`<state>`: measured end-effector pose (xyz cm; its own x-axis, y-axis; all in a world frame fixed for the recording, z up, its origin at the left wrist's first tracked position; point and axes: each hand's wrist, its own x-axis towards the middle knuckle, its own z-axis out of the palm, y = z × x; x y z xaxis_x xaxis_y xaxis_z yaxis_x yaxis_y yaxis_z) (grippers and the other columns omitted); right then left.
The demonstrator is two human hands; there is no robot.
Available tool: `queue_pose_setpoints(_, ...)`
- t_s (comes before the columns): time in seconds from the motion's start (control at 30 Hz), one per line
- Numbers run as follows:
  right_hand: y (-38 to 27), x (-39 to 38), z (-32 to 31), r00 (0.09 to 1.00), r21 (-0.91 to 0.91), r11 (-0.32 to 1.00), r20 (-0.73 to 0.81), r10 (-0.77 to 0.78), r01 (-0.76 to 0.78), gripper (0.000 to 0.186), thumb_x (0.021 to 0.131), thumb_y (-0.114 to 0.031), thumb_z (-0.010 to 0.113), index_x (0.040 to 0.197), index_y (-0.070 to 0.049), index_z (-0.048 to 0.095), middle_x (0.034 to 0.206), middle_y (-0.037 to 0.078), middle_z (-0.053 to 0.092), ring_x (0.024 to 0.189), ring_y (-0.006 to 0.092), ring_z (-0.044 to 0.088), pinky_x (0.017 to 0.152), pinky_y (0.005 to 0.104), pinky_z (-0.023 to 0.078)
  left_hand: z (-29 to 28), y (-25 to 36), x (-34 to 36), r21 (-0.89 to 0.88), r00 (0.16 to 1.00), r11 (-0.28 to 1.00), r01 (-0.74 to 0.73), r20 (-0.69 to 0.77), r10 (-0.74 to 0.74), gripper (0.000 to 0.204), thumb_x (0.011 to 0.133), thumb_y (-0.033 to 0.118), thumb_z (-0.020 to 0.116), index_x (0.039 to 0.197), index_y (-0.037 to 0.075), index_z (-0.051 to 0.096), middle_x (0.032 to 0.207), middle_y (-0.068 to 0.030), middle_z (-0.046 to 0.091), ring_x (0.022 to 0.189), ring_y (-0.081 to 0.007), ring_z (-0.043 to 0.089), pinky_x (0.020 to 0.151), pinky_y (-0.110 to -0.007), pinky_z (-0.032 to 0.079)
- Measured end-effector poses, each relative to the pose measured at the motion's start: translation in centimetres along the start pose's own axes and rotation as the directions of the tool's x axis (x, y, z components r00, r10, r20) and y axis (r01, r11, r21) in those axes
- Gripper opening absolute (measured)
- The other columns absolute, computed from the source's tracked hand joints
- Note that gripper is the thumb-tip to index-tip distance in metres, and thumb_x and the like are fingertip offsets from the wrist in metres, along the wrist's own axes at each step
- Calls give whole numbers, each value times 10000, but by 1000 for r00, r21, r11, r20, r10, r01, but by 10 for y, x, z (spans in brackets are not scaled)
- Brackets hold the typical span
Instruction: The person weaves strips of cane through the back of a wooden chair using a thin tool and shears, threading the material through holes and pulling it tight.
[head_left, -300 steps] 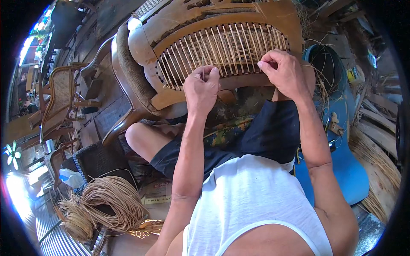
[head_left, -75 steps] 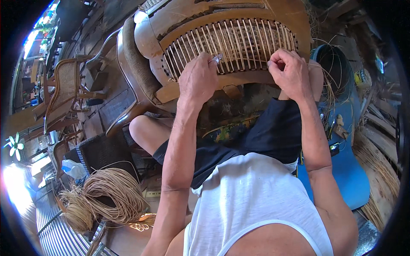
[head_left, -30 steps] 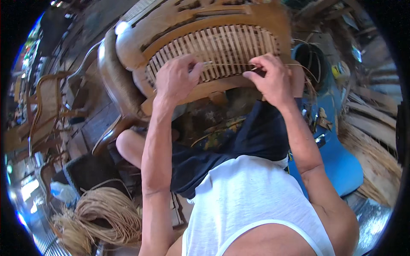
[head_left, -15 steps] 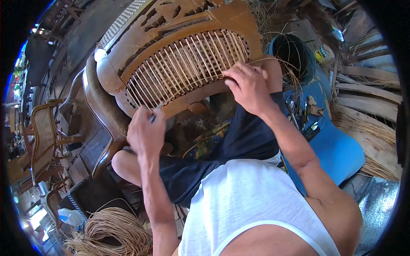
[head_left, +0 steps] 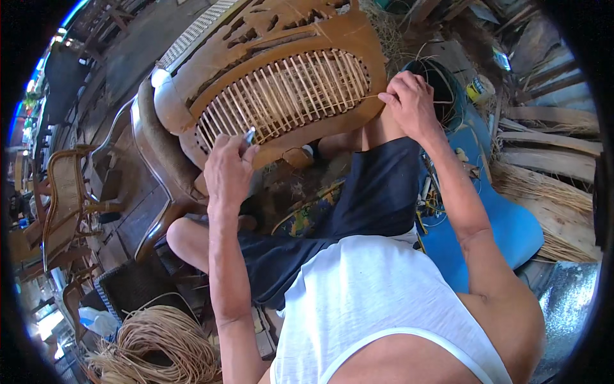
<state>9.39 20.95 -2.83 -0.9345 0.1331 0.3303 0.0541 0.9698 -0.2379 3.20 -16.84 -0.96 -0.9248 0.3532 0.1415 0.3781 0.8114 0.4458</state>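
Note:
A brown carved wooden chair frame [head_left: 339,32] lies before me, its oval panel [head_left: 275,96] strung with many light cane strips. My left hand [head_left: 227,163] is at the panel's lower left edge, closed on a small metal tool [head_left: 249,136] whose tip shows beyond my fingers. My right hand [head_left: 412,105] is just past the panel's right end, above my leg, pinching a thin cane strand [head_left: 374,96] that runs toward the panel.
A woven cane chair [head_left: 64,205] stands at left. A coil of cane [head_left: 160,339] lies lower left, near a plastic bag [head_left: 96,320]. At right are a dark bucket [head_left: 451,73], a blue mat [head_left: 511,237] with tools, and wooden slats [head_left: 543,166].
Since half a second ago, my right hand has moved up and right, away from the panel's lower edge, with the strand. My left hand has risen slightly. The head view turned earlier.

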Motion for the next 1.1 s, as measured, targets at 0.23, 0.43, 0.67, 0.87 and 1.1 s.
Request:
queue_pose_setpoints(0.23, 27, 11, -36, 938, 307, 919, 315, 145, -245, 254, 930, -271, 739, 902, -21, 704, 770, 99, 672, 704, 193, 633, 663, 364, 492, 7, 10, -2, -69, 996, 995, 72, 66, -68, 304, 972, 280, 704, 872, 16, 590, 834, -186, 677, 770, -428, 639, 722, -502, 500)
queue_pose_setpoints(0.43, 74, 20, -42, 880, 290, 902, 444, 169, -320, 307, 926, -303, 755, 850, -18, 672, 667, 24, 566, 641, 126, 495, 629, 330, 424, -2, -7, -5, -9, 970, 986, 164, 186, -159, 365, 975, 315, 702, 843, -7, 591, 767, -191, 640, 722, -398, 599, 700, -468, 480)
queue_pose_setpoints(0.67, 45, 24, -34, 897, 359, 887, 424, 123, -291, 314, 920, -297, 765, 834, -15, 657, 669, 18, 563, 652, 108, 496, 631, 328, 432, -79, -77, -50, 140, 907, 920, 365, 167, -386, 310, 983, 284, 698, 899, -9, 645, 713, -169, 608, 641, -249, 533, 665, -417, 455)
queue_pose_setpoints(0.87, 32, 35, -27, 887, 311, 920, 454, 77, -239, 301, 929, -288, 748, 847, -12, 660, 678, 33, 578, 651, 119, 512, 635, 330, 440, -148, -186, -109, 206, 823, 820, 535, 93, -560, 386, 935, 344, 752, 886, -28, 661, 700, -165, 610, 643, -225, 478, 652, -399, 442)
queue_pose_setpoints(1.1, 52, 40, -34, 870, 280, 945, 492, 11, -171, 275, 931, -245, 734, 864, 4, 638, 710, 19, 552, 692, 114, 503, 652, 322, 421, -173, -211, -119, 441, 870, 768, 464, -389, -303, 299, 958, 301, 739, 1036, 12, 746, 867, -161, 710, 754, -248, 654, 741, -419, 516)
